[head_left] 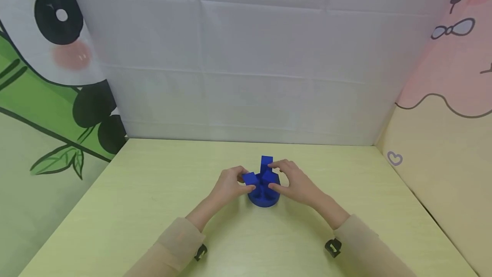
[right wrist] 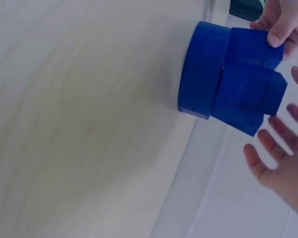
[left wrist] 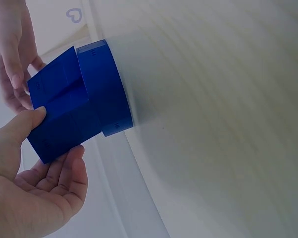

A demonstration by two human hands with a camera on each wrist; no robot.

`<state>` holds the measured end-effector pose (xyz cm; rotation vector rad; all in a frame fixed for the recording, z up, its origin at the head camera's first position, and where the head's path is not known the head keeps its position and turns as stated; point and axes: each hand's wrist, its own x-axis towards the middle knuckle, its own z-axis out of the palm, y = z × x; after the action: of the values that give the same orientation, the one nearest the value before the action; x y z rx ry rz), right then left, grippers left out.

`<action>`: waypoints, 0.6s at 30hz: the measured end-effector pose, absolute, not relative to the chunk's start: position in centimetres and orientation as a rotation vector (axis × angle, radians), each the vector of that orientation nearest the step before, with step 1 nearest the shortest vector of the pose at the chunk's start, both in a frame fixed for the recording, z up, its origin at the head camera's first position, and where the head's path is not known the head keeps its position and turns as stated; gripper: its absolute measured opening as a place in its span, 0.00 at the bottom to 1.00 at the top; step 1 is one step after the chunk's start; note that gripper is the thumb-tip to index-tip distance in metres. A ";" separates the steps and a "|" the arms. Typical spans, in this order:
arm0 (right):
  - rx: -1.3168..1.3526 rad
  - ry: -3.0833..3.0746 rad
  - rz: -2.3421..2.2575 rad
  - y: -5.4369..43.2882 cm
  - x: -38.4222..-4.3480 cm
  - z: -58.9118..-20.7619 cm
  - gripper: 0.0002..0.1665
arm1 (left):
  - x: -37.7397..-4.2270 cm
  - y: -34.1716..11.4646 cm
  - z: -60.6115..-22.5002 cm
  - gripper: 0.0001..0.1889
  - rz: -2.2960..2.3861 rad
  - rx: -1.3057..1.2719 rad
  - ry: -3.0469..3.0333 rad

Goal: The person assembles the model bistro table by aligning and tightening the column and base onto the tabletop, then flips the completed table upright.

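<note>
On the table stands a round blue base (head_left: 264,202) with three upright blue blocks set on it. My left hand (head_left: 227,185) pinches the left block (head_left: 250,178), the thumb on its near side and the fingers behind; in the left wrist view this block (left wrist: 65,129) sits against the base. Around the right block (head_left: 270,177) my right hand (head_left: 297,184) is spread. The right wrist view shows the right hand's fingers (right wrist: 270,146) straight and a little apart from the blocks. Behind these two, the back block (head_left: 266,163) rises tallest in the head view.
The pale wooden table (head_left: 173,174) extends around the base. A white cloth wall (head_left: 246,76) closes off the back. Printed cartoon panels stand at both sides, green bamboo (head_left: 46,93) on the left and a pink figure (head_left: 449,67) on the right.
</note>
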<state>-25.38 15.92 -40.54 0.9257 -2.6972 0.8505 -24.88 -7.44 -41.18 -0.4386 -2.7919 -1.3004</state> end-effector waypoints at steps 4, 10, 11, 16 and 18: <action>1.155 -2.624 0.794 16.6 -25.8 -40.3 0.27 | -25.0 -7.3 -41.2 0.18 -1.295 -0.433 -2.796; 1.329 -2.567 0.671 16.6 -26.3 -40.4 0.26 | -24.8 -7.4 -41.0 0.18 -1.302 -0.432 -2.797; 1.335 -2.568 0.660 16.5 -26.4 -40.4 0.26 | -24.8 -7.3 -41.0 0.18 -1.304 -0.429 -2.798; 1.331 -2.573 0.619 16.5 -26.5 -40.7 0.23 | -24.8 -7.3 -41.0 0.19 -1.319 -0.428 -2.797; 1.313 -2.566 0.602 16.4 -26.4 -40.7 0.22 | -24.8 -7.3 -41.0 0.18 -1.325 -0.428 -2.795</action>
<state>-26.44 16.44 -40.72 1.3129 -2.5655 0.6024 -24.80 -7.32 -40.99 -0.4280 -2.7947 -1.3249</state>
